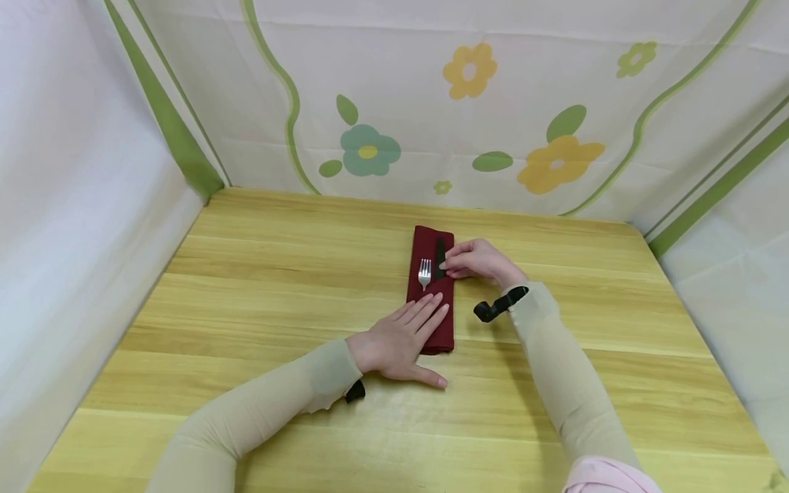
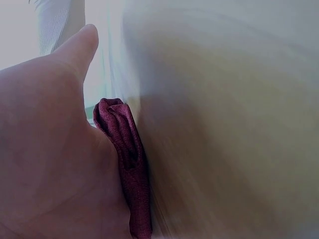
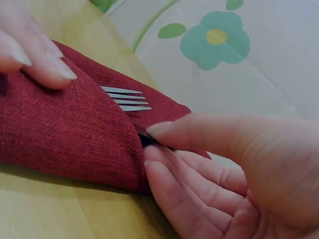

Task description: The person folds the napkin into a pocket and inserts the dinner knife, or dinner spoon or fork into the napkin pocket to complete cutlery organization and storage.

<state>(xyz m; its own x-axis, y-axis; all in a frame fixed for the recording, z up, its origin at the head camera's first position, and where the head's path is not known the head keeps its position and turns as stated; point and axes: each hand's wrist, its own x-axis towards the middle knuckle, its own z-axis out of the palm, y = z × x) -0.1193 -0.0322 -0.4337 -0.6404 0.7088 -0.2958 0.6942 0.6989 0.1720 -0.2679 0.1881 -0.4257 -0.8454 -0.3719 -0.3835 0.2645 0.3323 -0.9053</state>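
A dark red cloth napkin (image 1: 427,239), folded into a long pocket, lies on the table. The tines of a silver fork (image 1: 424,270) stick out of the pocket. Beside the fork, a dark knife (image 1: 440,250) lies lengthwise, its lower part hidden in the fold. My left hand (image 1: 397,342) lies flat with fingers spread, fingertips resting on the pocket. With thumb and fingers, my right hand (image 1: 481,261) pinches the knife at the pocket's mouth. In the right wrist view the right thumb and fingers largely cover the knife, next to the fork (image 3: 132,98).
The wooden table (image 1: 277,274) extends around the napkin on all sides. Behind it hangs a white curtain (image 1: 419,68) with printed flowers, and white cloth also hangs at left and right. A black strap (image 1: 502,305) sits on the right wrist.
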